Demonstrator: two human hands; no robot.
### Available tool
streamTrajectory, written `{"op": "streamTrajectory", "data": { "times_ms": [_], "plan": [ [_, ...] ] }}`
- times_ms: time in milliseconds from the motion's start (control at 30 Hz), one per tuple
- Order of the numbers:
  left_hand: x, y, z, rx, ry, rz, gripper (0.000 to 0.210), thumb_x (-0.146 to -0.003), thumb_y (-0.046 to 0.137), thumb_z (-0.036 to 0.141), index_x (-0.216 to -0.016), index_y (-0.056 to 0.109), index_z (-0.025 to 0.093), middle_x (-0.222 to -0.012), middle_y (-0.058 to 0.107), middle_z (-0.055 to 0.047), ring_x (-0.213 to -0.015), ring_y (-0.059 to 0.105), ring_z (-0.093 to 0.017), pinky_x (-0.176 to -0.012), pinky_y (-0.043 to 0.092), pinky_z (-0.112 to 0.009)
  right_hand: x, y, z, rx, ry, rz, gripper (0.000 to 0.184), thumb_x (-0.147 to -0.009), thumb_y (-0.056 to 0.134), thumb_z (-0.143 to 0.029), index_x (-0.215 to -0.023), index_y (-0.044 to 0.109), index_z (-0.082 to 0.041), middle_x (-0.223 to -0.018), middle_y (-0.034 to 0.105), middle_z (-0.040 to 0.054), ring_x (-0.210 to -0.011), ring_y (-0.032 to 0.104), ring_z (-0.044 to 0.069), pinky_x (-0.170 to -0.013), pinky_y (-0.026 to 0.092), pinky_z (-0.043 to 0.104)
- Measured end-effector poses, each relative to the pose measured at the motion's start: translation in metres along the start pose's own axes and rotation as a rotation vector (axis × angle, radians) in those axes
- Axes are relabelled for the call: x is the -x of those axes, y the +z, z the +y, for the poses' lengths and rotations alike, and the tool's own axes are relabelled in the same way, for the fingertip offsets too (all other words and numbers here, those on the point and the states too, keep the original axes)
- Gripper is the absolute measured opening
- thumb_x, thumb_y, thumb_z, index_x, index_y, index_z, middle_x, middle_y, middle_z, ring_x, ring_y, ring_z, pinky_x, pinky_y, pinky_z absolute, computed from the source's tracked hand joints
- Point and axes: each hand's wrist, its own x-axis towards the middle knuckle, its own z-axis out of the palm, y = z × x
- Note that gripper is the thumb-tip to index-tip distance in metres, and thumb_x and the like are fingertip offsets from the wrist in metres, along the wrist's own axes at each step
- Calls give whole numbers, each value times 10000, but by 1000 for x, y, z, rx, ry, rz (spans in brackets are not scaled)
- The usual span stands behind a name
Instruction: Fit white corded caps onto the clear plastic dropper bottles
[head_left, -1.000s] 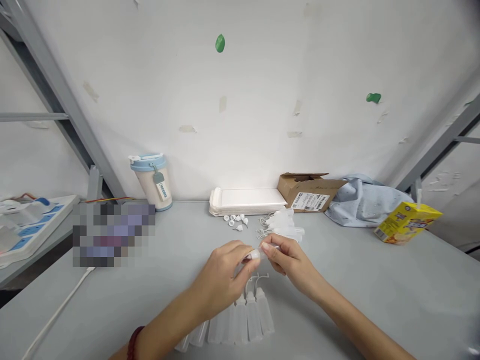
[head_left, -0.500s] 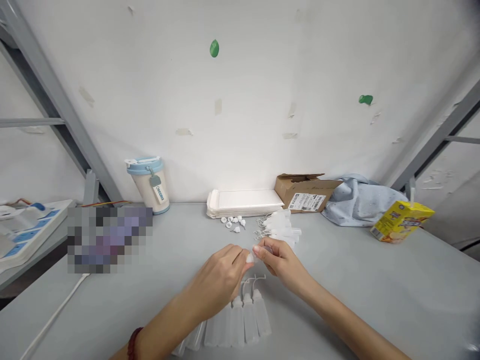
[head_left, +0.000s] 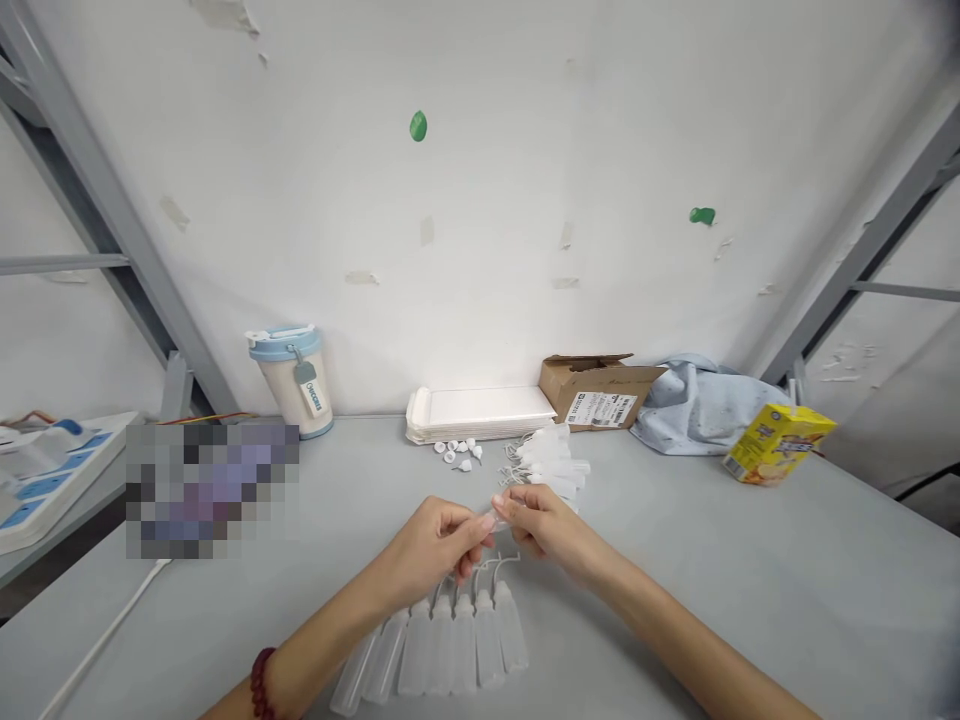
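Note:
My left hand (head_left: 442, 540) and my right hand (head_left: 536, 515) meet above the table, fingertips almost touching. Between their pinched thumbs and fingers is a small translucent plastic piece (head_left: 496, 517), mostly covered; its exact kind cannot be made out. Just below the hands lies a row of translucent squeeze bottles (head_left: 465, 645), with thin white tubes at their necks. Behind the hands are several loose white caps (head_left: 465, 466), some with a fine tip. To their right is a heap of similar bottles (head_left: 553, 464) with thin tubes.
At the back stand a stack of white sleeves (head_left: 484, 405), an opened cardboard box (head_left: 592, 395) and a bundled blue cloth (head_left: 686, 410). A yellow drink carton (head_left: 780, 445) is at right. A tumbler (head_left: 296, 385), a blurred object (head_left: 214, 485) and a power strip (head_left: 67, 470) are at left.
My left hand has turned, its thumb now on top and lower fingers showing. The white part at its fingertips is now mostly covered. The view has shifted slightly, revealing more of the bottle row.

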Motion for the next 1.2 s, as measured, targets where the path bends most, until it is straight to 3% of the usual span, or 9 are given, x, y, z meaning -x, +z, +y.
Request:
{"op": "streamTrajectory", "data": {
  "times_ms": [233, 333, 433, 533, 633, 733, 800, 1000, 1200],
  "plan": [
    [3, 4, -2, -568, 183, 101, 378, -881, 341, 342, -544, 265, 187, -508, 310, 55, -483, 290, -93, -476, 238, -233, 1, -1, 3, -185, 133, -29, 505, -729, 584, -532, -550, 249, -199, -460, 223, -107, -403, 132, 34, -398, 71, 225],
    [2, 4, -5, -757, 319, 135, 320, -894, 315, 279, -587, 307, 188, -573, 371, 39, -522, 315, -110, -511, 248, -248, 1, -2, 3, -228, 167, -42, 530, -718, 597, -535, -553, 220, -202, -468, 192, -109, -408, 105, 34, -402, 49, 229],
    [0, 1, -5, -781, 358, 130, 285, -903, 305, 271, -649, 402, 187, -635, 448, 21, -564, 387, -126, -534, 290, -249, 1, -2, 0, -226, 166, -27, 538, -721, 598, -532, -554, 204, -206, -469, 167, -109, -416, 84, 38, -403, 38, 230],
    [-5, -8, -4, -664, 269, 127, 213, -891, 366, 331, -814, 501, 186, -707, 523, 13, -604, 464, -134, -538, 357, -237, 3, -3, -7, -213, 113, 23, 483, -752, 563, -519, -556, 254, -203, -472, 167, -109, -420, 91, 43, -403, 65, 220],
    [-13, -22, -9, -626, 248, 203, 229, -867, 421, 311, -1042, 502, 188, -967, 574, -47, -766, 546, -163, -642, 447, -276, 4, -13, -16, -158, -7, 207, 430, -769, 525, -516, -566, 327, -193, -494, 259, -90, -414, 197, 46, -409, 159, 206],
    [-23, -34, -21, -688, 348, 224, 295, -883, 378, 231, -1153, 492, 198, -1216, 502, -91, -1087, 479, -211, -875, 429, -362, 4, -32, -21, 74, -141, 480, 355, -785, 491, -496, -637, 477, -174, -555, 420, -40, -466, 349, 79, -450, 273, 216],
    [-30, -38, -30, -733, 389, 195, 336, -892, 353, 197, -1203, 481, 202, -1312, 445, -89, -1202, 393, -215, -989, 349, -410, 3, -45, -21, 299, -200, 567, 319, -810, 467, -457, -811, 588, -162, -651, 536, 6, -562, 455, 123, -511, 343, 237],
    [-40, -36, -43, -795, 411, 175, 312, -890, 356, 168, -1111, 576, 189, -1228, 542, -84, -1116, 466, -214, -963, 388, -430, -1, -62, -10, 943, -220, 569, 282, -839, 463, -283, -1015, 641, -153, -925, 655, 101, -887, 554, 242, -706, 416, 326],
    [-38, -38, -42, -750, 412, 247, 299, -853, 366, 125, -980, 631, 183, -1043, 609, -77, -962, 553, -193, -862, 451, -359, -4, -64, -1, 1216, -289, 479, 226, -807, 508, -124, -970, 659, -161, -921, 654, 105, -896, 539, 248, -718, 434, 340]
  ]
}}
